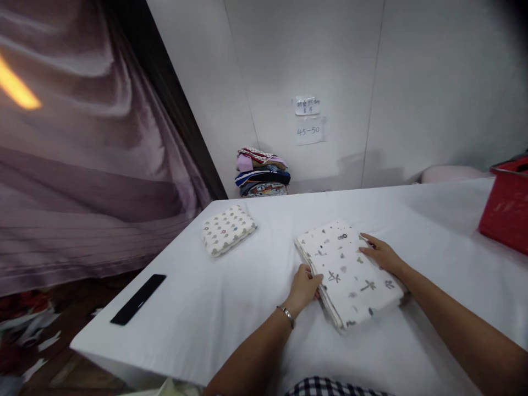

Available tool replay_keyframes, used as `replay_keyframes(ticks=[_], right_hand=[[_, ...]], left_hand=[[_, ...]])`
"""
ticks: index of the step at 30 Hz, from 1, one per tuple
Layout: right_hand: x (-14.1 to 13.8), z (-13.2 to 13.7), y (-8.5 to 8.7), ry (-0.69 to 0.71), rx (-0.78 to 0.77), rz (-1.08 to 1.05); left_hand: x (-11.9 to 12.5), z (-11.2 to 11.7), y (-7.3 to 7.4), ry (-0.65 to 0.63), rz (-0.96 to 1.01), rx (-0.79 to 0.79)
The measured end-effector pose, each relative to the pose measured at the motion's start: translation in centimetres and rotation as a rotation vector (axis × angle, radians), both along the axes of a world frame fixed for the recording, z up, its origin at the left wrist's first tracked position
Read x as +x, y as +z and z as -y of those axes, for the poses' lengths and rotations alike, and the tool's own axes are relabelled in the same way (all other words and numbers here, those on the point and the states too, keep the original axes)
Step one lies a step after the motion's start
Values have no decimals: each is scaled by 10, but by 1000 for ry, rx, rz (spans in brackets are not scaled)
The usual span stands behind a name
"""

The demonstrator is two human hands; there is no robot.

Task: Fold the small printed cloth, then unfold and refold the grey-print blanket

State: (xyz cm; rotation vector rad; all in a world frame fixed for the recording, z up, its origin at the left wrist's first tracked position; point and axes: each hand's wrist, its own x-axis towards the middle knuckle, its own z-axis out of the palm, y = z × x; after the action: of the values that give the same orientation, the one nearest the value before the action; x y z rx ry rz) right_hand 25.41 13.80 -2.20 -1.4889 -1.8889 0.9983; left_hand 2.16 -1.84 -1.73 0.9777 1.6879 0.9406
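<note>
In front of me on the table lies a folded white cloth [344, 269] printed with palm trees and small animals. My left hand [304, 287], a metal bracelet at its wrist, is closed on the cloth's left edge, thumb on top and the other fingers partly hidden. Over by the right edge, my right hand [381, 254] lies on the cloth with fingers stretched out, open. A second folded white cloth [228, 230], smaller and patterned with rows of little green motifs, rests at the far left of the table, apart from both hands.
The table [256, 297] has a white cover. A black flat object [139, 300] lies near its left edge. A stack of folded fabrics [263, 175] stands beyond the far edge, a red bin [506, 206] at the right. A purple curtain [103, 165] hangs at left.
</note>
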Motion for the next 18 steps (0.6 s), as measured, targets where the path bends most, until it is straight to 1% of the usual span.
replay_keyframes(ticks=[2, 5, 8, 10, 12, 14, 16, 18], right_hand=[[2, -4, 4, 34, -26, 84], [12, 0, 9, 55, -6, 217], [32, 17, 11, 46, 0, 300], [49, 32, 8, 26, -37, 313], [65, 48, 2, 15, -79, 281], [75, 63, -4, -2, -86, 223], [79, 75, -10, -32, -67, 166], [79, 80, -12, -56, -49, 114]], left_hand=[[-9, -2, 1, -14, -31, -7], [-33, -16, 5, 65, -202, 25], [-58, -39, 10, 146, -402, 103], [-69, -57, 13, 146, -488, 145], [-72, -75, 14, 113, -541, 185], [-69, -91, 14, 57, -596, 205], [-65, -103, 12, -1, -644, 195], [-61, -109, 11, -39, -668, 168]])
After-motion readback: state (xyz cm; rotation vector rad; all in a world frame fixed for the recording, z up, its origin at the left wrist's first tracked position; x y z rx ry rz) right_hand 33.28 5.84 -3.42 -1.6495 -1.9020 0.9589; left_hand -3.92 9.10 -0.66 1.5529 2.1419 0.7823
